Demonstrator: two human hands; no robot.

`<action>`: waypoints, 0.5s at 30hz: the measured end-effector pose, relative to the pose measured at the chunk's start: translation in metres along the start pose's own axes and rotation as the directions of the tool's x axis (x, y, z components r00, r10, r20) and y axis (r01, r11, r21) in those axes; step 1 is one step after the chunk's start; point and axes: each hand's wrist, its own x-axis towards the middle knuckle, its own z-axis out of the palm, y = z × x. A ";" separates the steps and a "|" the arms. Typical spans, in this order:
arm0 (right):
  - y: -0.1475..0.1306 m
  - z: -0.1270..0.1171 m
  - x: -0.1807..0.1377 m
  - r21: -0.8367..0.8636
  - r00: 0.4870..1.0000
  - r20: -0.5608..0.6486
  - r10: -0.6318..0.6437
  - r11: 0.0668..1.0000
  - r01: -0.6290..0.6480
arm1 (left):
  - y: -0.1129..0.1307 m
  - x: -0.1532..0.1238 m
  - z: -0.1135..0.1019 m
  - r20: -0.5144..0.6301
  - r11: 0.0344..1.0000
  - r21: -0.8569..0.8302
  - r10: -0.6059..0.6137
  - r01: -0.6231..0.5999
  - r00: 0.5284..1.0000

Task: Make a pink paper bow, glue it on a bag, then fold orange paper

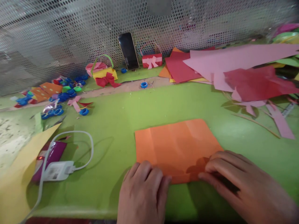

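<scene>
An orange sheet of paper point(175, 144) with several crease lines lies on the green tabletop point(107, 189) in front of me. Its near edge is turned up in a narrow fold. My left hand point(144, 189) grips the near left part of that edge, fingers curled, thumb at the fold. At the near right corner, my right hand point(235, 177) pinches the fold between thumb and bent fingers. Both hands hide the two near corners of the sheet.
A white charger point(59, 170) with a looped cable and yellow paper point(21, 180) lie left. Along the mesh wall point(77, 34) stand a phone point(129, 51), a red paper bag point(151, 60) and a yellow one point(105, 73). Pink paper point(243, 57) and scraps lie right.
</scene>
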 end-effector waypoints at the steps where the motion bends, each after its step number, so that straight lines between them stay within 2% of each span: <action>1: -0.001 0.000 0.000 0.001 1.000 -0.003 0.001 1.000 -0.001 | 0.000 0.000 0.000 0.004 1.000 0.001 -0.002 0.002 1.000; 15: -0.002 0.000 0.000 -0.006 1.000 -0.005 0.010 1.000 -0.010 | -0.001 -0.001 0.001 0.001 0.998 0.070 0.007 -0.007 1.000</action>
